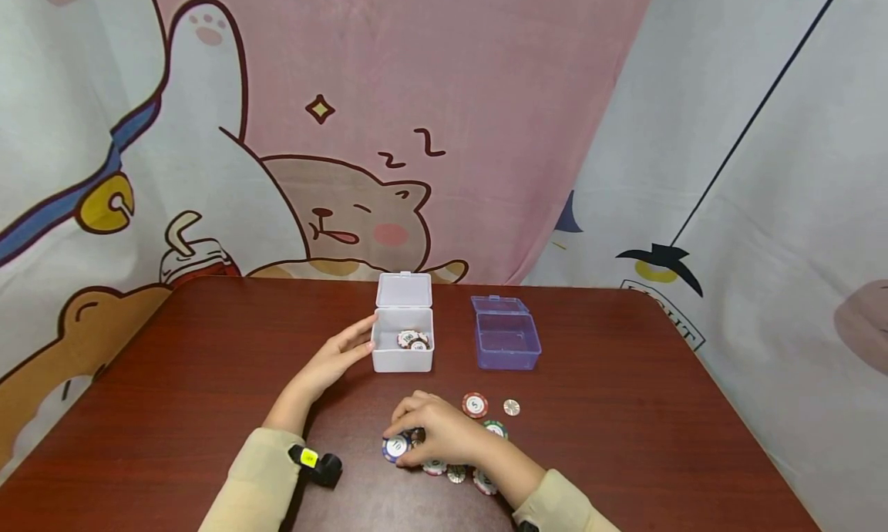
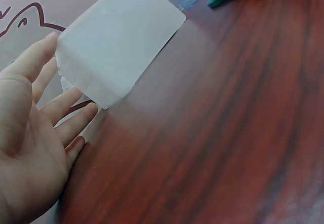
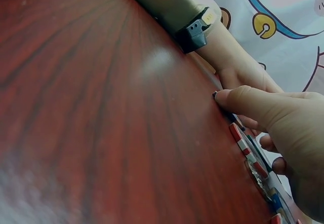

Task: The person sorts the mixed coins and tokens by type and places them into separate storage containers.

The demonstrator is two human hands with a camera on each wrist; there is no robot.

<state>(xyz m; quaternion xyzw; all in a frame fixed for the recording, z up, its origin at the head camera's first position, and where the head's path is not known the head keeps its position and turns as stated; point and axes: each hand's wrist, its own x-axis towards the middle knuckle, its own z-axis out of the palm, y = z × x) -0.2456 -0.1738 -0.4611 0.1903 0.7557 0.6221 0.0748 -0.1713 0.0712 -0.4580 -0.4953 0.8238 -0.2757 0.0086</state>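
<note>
Closed purple box (image 1: 507, 341), brown table (image 1: 659, 409), cartoon curtain (image 1: 361, 131) behind

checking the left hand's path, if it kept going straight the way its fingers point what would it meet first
The left hand lies open with its fingertips at the side wall of the white box. That box, lid up with chips inside, is first; contact looks made already, though depth is unclear.

Two boxes were set side by side on the table (image 1: 208, 378), the open box (image 1: 403, 339) left of the lidded box (image 1: 506, 341). Chips (image 1: 413, 340) lay in the open box. Loose chips (image 1: 475, 405) were scattered before both boxes.
</note>
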